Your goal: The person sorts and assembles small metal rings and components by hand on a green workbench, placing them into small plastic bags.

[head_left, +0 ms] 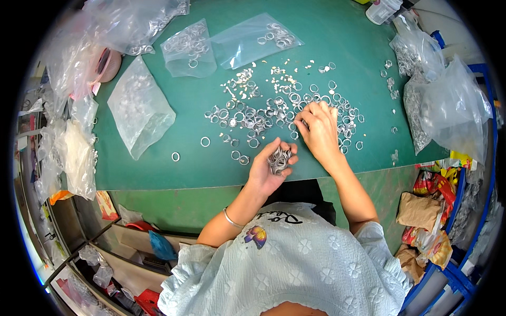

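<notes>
A loose spread of silvery metal rings (256, 120) lies on the green tabletop in front of me. Near the table's front edge, my left hand (270, 168) is cupped palm up, its fingers curled round a heap of rings (279, 159). My right hand (318, 126) reaches palm down into the right part of the spread. Its fingers are bent and drawn together among the rings, and what lies under the fingertips is hidden. Small pale chips (243, 79) are scattered just beyond the rings.
Clear plastic bags with rings (190, 47) lie along the back, and a flat bag (139, 110) rests on the left. Bulging bags (448, 105) stand at the right edge. Plastic bags (79, 152) crowd the left edge. Shelves with packages (419, 210) flank me below table height.
</notes>
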A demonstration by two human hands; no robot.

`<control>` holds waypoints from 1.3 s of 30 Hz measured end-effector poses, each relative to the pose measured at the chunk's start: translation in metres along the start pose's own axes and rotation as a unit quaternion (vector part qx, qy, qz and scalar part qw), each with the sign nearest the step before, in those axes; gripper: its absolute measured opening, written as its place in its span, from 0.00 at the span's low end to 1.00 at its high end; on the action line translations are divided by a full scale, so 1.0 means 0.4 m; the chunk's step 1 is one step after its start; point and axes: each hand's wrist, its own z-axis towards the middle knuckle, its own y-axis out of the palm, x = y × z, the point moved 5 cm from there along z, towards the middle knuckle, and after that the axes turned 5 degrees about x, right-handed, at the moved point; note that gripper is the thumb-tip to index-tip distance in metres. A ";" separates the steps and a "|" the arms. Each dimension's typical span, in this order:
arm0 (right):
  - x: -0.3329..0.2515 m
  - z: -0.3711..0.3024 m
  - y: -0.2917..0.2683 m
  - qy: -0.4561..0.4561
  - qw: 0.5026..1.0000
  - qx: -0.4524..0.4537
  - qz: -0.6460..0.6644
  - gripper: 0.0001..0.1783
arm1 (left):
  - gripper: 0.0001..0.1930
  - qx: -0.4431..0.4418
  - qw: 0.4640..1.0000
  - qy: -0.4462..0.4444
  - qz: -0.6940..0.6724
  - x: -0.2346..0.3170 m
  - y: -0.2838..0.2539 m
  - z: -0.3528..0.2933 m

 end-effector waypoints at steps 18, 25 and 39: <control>0.089 0.488 -0.088 0.117 0.909 -0.065 0.395 0.06 | 0.12 0.051 0.998 0.016 0.012 0.015 -0.002 -0.035; 0.095 0.621 0.057 0.097 0.917 -0.067 0.380 0.21 | 0.12 0.042 0.999 0.027 0.019 0.046 0.007 -0.038; -0.129 0.383 0.195 -0.080 0.991 0.056 -0.096 0.21 | 0.07 0.096 0.970 0.215 -0.060 0.269 0.051 -0.017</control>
